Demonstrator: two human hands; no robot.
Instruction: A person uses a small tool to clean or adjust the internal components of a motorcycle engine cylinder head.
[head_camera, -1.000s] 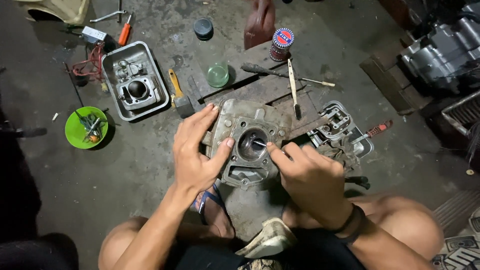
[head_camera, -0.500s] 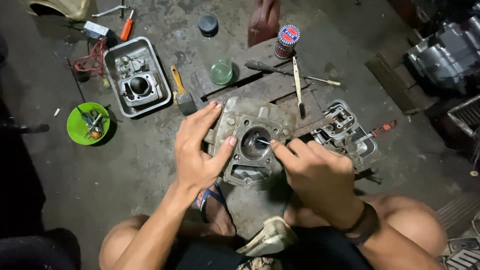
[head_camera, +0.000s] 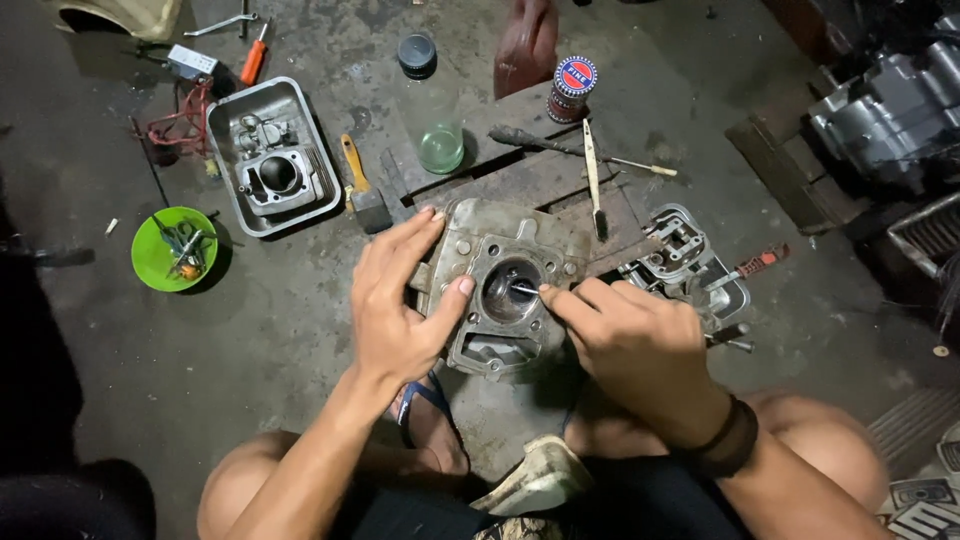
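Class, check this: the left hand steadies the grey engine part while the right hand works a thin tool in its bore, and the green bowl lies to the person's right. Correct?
Not quite. The head view shows the green bowl on the person's left. The rest holds: left hand on the engine part, right hand with the thin tool.

Both forearms are bare, with no sleeves reaching into view. The left hand (head_camera: 395, 300) wears nothing: no glove, ring or band. The right hand (head_camera: 635, 340) is also ungloved, and a broad dark wristband (head_camera: 727, 440) circles the wrist behind it. Both knees are bare. Dark shorts (head_camera: 640, 505) cover the lap between them. One foot wears a flip-flop sandal with blue straps (head_camera: 425, 405).
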